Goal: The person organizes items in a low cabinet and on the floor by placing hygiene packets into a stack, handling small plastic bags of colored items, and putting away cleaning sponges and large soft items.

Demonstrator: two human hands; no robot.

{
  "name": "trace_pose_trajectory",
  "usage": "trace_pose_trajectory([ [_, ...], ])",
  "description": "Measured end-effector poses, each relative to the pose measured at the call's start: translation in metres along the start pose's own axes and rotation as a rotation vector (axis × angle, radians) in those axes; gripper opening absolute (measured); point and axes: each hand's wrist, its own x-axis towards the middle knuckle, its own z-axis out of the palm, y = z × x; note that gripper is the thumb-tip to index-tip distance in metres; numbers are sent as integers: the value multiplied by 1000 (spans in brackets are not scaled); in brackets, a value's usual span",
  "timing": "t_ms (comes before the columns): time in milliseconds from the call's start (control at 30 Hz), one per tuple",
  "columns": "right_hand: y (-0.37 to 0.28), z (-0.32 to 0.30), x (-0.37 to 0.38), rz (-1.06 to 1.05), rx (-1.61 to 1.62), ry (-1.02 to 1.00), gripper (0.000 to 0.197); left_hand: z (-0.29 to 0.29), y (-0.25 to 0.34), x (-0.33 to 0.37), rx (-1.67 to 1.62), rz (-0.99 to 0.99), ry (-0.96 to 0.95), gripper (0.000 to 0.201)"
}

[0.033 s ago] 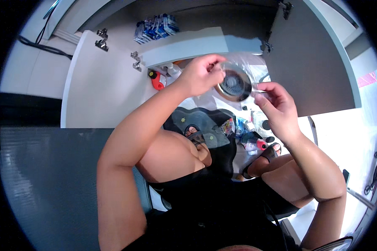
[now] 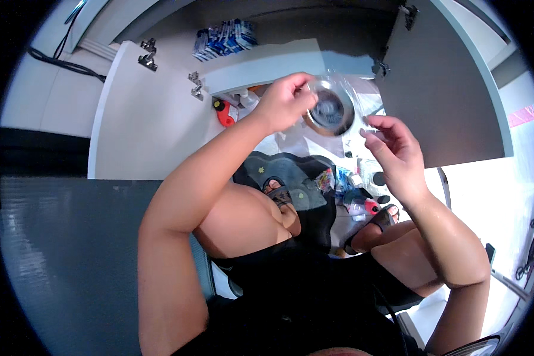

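Between hands [image 2: 286, 104], shiny disc [image 2: 329, 110], seemingly higher

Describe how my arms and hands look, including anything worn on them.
Your left hand and right hand are ungloved, and I can make out no ring, watch or bracelet. The left arm and right arm show no sleeves; black clothing covers your body.

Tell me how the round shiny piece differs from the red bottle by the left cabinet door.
The round shiny piece has a circular outline; the red bottle is elongated. The piece is silvery with a dark middle; the bottle is red with a dark cap. The left hand holds the piece; no hand holds the bottle.
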Motion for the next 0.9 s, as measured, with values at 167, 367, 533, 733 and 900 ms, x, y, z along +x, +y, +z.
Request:
trace_pose_trajectory([
  [167, -9, -12, -1, 81, -62, -27, 27, -46, -44, 29, -629, -270, 669, 23],
  [367, 4, -14, 7, 141, -63, -17, 29, -115, -76, 33, -847, -408, 1069, 26],
  [533, -8, 48, 59, 327, 85, -137, 52, -96, -48, 39, -1057, -371, 603, 43],
  [733, -6, 157, 182, -9, 100, 30, 85, -75, -39, 40, -1185, -336, 343, 44],
  [900, 46, 193, 260, -112, -246, 11, 74, -88, -70, 25, -850, -621, 434, 38],
])
